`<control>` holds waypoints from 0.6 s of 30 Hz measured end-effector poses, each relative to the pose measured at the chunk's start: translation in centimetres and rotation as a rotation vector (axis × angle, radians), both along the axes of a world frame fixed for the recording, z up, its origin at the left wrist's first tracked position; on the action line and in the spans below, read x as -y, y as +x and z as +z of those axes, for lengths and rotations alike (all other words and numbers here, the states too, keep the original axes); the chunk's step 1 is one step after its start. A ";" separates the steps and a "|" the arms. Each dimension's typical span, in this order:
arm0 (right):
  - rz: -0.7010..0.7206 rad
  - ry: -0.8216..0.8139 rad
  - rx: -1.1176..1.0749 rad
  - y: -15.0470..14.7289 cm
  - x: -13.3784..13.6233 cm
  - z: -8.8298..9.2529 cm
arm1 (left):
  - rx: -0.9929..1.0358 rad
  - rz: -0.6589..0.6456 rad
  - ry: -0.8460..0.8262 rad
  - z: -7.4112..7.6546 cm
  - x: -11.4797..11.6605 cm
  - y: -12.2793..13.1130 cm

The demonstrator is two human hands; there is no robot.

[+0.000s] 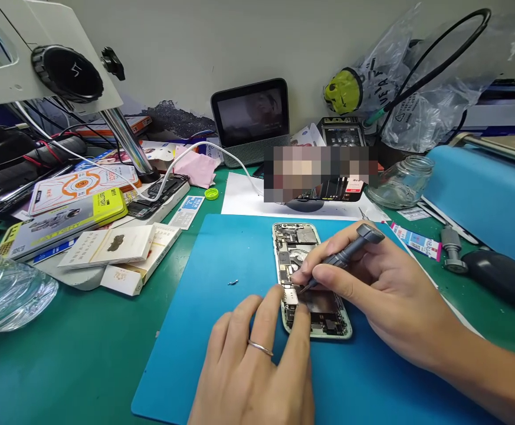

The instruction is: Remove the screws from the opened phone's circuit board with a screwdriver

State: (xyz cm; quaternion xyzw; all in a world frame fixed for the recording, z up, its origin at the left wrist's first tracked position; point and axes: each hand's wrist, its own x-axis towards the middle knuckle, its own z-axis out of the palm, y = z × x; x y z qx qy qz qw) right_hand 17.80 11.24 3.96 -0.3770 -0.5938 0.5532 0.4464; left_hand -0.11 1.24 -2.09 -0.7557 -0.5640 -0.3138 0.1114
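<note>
An opened smartphone [284, 260] with its inner boards and parts exposed lies on a blue mat [186, 319]. My right hand [385, 283] grips a small dark grey screwdriver [343, 258], tilted, its tip down at the phone's innards near the middle. My left hand [257, 360], a ring on one finger, is stretched out from below; its index and middle fingertips rest on the phone's left edge and lower inside. Whether the tip sits in a screw is too small to tell. Tiny metal bits [233, 283] lie on the mat to the left.
Battery boxes [69, 221], cigarette packs [111, 245] and a microscope stand [127, 141] crowd the left. Behind the mat are a smart display [252, 115] and a propped phone [332, 190]. A glass jar [410, 180], a glue tube [416, 241] and a blue case [482, 200] stand right.
</note>
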 end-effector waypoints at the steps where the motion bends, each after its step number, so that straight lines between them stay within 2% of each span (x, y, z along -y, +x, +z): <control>1: 0.000 0.001 -0.001 0.0 0.0 0.0 | -0.011 -0.006 -0.005 0.1 0.1 -0.1; 6: 0.005 0.010 -0.008 0.0 -0.2 -0.4 | -0.005 -0.019 -0.011 0.0 0.1 -0.2; 12: 0.014 -0.016 -0.022 0.0 0.0 -0.4 | -0.084 -0.034 0.058 -0.7 -0.3 -0.7; 18: 0.005 -0.014 -0.016 -0.1 0.1 -0.1 | -0.165 -0.065 0.072 -0.5 -0.5 -1.3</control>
